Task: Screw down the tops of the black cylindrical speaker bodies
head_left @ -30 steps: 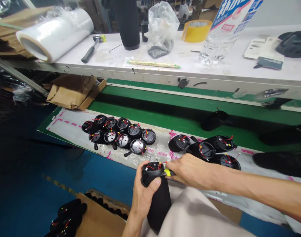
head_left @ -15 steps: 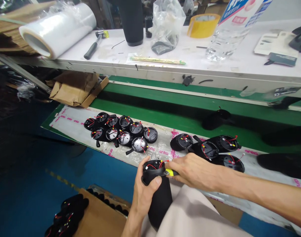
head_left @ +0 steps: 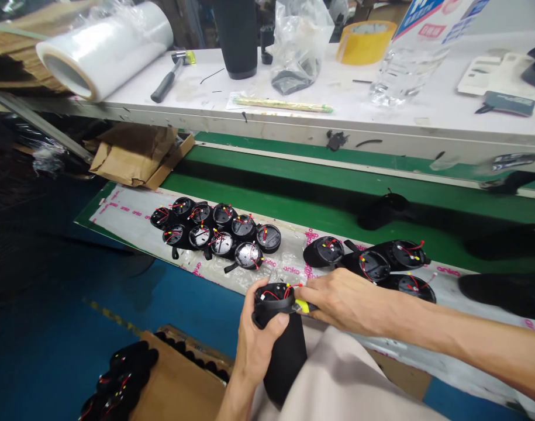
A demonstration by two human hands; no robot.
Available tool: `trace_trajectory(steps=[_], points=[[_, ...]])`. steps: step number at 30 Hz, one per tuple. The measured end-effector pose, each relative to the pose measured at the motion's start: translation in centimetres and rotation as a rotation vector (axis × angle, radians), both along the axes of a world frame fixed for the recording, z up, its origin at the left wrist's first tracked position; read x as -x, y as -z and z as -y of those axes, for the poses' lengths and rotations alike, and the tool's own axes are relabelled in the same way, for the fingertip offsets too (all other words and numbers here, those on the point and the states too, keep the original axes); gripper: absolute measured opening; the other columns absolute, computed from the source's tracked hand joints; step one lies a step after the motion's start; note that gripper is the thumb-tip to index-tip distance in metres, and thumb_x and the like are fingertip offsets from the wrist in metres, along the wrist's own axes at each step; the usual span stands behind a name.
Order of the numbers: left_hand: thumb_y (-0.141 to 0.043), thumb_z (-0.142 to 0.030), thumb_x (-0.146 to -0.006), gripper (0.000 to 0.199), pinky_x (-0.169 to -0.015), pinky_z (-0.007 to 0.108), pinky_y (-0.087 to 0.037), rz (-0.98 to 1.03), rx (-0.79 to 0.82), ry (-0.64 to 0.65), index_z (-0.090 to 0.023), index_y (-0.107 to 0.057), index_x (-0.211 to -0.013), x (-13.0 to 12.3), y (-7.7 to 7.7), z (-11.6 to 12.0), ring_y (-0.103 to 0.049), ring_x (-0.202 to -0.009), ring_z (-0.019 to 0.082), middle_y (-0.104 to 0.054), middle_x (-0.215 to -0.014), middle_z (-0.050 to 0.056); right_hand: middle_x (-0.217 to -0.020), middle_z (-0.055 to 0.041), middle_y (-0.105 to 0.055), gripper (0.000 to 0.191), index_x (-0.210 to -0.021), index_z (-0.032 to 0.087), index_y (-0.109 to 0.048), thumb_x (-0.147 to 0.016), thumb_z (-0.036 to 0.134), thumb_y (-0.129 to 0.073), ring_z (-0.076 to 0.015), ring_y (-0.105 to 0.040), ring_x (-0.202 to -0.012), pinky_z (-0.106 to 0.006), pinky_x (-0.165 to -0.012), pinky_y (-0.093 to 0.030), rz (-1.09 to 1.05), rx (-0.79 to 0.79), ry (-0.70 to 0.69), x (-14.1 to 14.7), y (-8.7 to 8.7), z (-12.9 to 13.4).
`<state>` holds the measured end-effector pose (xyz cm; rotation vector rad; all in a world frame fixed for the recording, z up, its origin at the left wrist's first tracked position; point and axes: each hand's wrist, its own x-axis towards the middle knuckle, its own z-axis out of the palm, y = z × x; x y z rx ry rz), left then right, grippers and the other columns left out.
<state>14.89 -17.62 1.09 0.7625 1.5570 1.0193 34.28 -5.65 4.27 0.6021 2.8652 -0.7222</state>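
A black tube-shaped speaker housing (head_left: 287, 356) leans against my lap, its open end up, with red wires and small connectors inside. My left hand (head_left: 256, 339) is wrapped round its upper end, thumb pressed on the near side below the rim. A black strap (head_left: 271, 307) runs across that rim. My right hand (head_left: 332, 295) is closed on a yellow-and-black hand tool (head_left: 303, 306), its tip touching the rim's right side. The fingers hide most of the tool, so I cannot tell its exact kind.
Several similar housings (head_left: 223, 242) stand on the sheet-covered green bench, with another group (head_left: 372, 266) further right. A cardboard box (head_left: 175, 374) and more housings (head_left: 122, 368) are below left. The shelf holds a film roll (head_left: 118, 47), hammer (head_left: 171, 76), tape (head_left: 366, 44) and bottle (head_left: 403, 70).
Both hands stay almost in place at the rim. My right hand and wrist have shifted very slightly, and the whole view has moved a little.
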Motion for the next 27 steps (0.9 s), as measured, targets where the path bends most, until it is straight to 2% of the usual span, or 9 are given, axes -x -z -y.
trace_trajectory(steps=[6,12,15,20,23,27], points=[[-0.068,-0.058,-0.071,0.074,-0.102,0.034,-0.042,-0.018,0.007,-0.003,-0.026,-0.044,-0.132,0.0,-0.1,0.2,-0.057,-0.115,0.021,-0.06,-0.128,0.004,-0.08,-0.0028,-0.046,0.022,-0.102,0.009,-0.053,-0.097,0.029,-0.047,0.001,-0.019,-0.062,-0.017,-0.062,-0.004,-0.019,-0.06,0.002,-0.3,0.6,0.6],[-0.068,-0.06,-0.07,0.075,-0.101,0.033,-0.042,-0.065,0.017,-0.031,-0.027,-0.043,-0.132,-0.1,-0.2,0.4,-0.058,-0.114,0.019,-0.06,-0.127,0.003,-0.079,-0.0015,-0.046,0.023,-0.103,0.01,-0.048,-0.1,0.032,-0.042,-0.0011,-0.01,-0.06,-0.018,-0.064,0.0,-0.102,-0.144,0.069,-0.5,1.8,1.7],[-0.068,-0.059,-0.071,0.073,-0.102,0.032,-0.042,-0.059,0.016,-0.026,-0.028,-0.043,-0.132,-0.1,-0.2,0.3,-0.058,-0.114,0.019,-0.06,-0.127,0.003,-0.077,-0.0016,-0.044,0.023,-0.1,0.008,-0.044,-0.1,0.032,-0.041,-0.0012,-0.009,-0.06,-0.019,-0.064,0.001,-0.131,-0.223,0.082,-0.4,1.7,1.9],[-0.07,-0.056,-0.071,0.074,-0.1,0.031,-0.044,-0.027,0.01,-0.022,-0.027,-0.042,-0.133,-0.2,-0.2,0.5,-0.059,-0.112,0.019,-0.061,-0.126,0.004,-0.077,-0.0014,-0.044,0.021,-0.101,0.009,-0.041,-0.098,0.03,-0.044,-0.0007,-0.015,-0.059,-0.021,-0.065,0.003,-0.147,-0.318,0.085,-0.5,1.3,2.0],[-0.07,-0.055,-0.071,0.074,-0.099,0.03,-0.044,-0.034,-0.001,-0.028,-0.027,-0.042,-0.133,-0.3,-0.3,0.7,-0.06,-0.111,0.019,-0.062,-0.125,0.004,-0.076,-0.0019,-0.043,0.021,-0.1,0.008,-0.039,-0.101,0.029,-0.037,-0.0006,-0.017,-0.058,-0.021,-0.066,0.003,-0.147,-0.374,0.091,-0.5,1.3,2.3],[-0.07,-0.055,-0.072,0.072,-0.1,0.03,-0.044,-0.072,0.003,-0.034,-0.028,-0.043,-0.133,-0.4,-0.4,0.8,-0.059,-0.113,0.019,-0.062,-0.126,0.004,-0.075,-0.002,-0.043,0.021,-0.099,0.008,-0.039,-0.102,0.028,-0.033,-0.0014,-0.012,-0.058,-0.021,-0.065,0.003,-0.148,-0.378,0.104,-0.5,1.3,2.6]])
